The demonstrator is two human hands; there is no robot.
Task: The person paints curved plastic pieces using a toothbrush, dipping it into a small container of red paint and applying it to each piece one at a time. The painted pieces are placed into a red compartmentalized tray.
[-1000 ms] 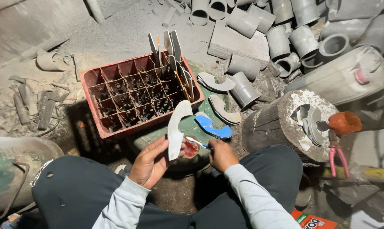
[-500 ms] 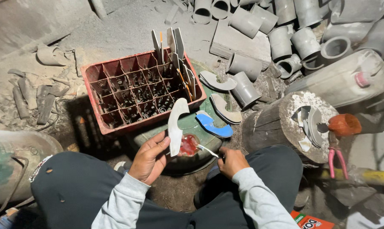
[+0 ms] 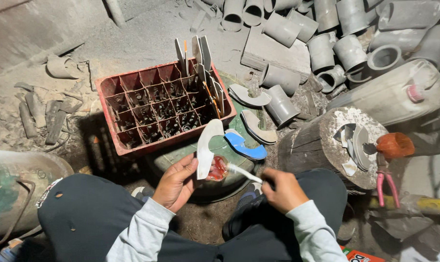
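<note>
Right hand drawn back; dusty floor, grey pipes.

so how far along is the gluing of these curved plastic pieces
Done, it seems: several thin cut pieces stand slotted in the red plastic crate.
In hand: the left hand holds a white curved plastic piece upright, while the right hand dips a white stick at a small red tin.
Left: a blue curved piece and grey curved pieces lie loose beside the crate.
</note>
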